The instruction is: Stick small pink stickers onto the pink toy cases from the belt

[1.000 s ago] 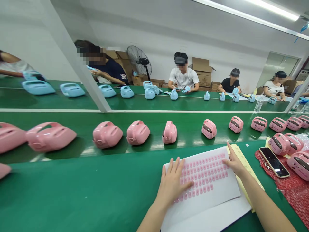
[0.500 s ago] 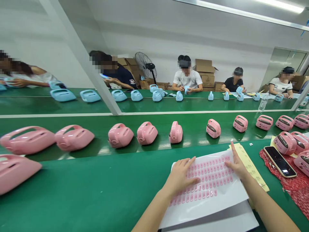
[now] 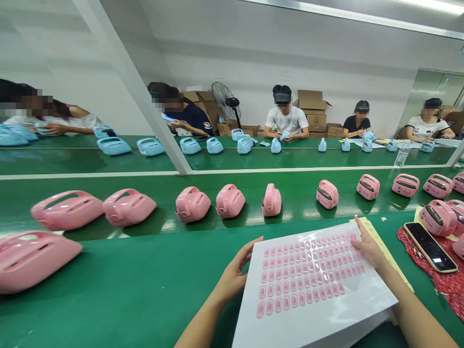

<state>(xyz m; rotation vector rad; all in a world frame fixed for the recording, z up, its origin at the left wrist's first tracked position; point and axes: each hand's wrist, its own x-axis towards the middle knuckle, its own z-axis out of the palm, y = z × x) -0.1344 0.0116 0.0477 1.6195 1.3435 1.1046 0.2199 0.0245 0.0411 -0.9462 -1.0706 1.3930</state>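
A white sheet of small pink oval stickers (image 3: 302, 280) lies at a tilt in front of me, its stickers set in rows. My right hand (image 3: 369, 249) holds it by the right edge, thumb on top and the other fingers partly hidden. At the left edge is my left hand (image 3: 234, 273), open, with thumb and fingers apart. Its fingertips come close to the sheet's upper left corner, and I cannot tell whether they touch it. Partly under the sheet, by my right forearm, is a pale yellow sheet (image 3: 389, 258).
Pink handled plastic housings (image 3: 230, 200) stand in a row on the green surface (image 3: 126, 285). A phone (image 3: 430, 246) rests on red wrap (image 3: 449, 285) at right. Beyond a white divider, co-workers sit by light-blue housings (image 3: 215, 145) and a water bottle (image 3: 401, 154). A slanted post (image 3: 145, 101) rises at left.
My left hand has moved off the stickers to the sheet's left side, uncovering the rows. My right hand still grips the right edge. The whole view has shifted slightly.
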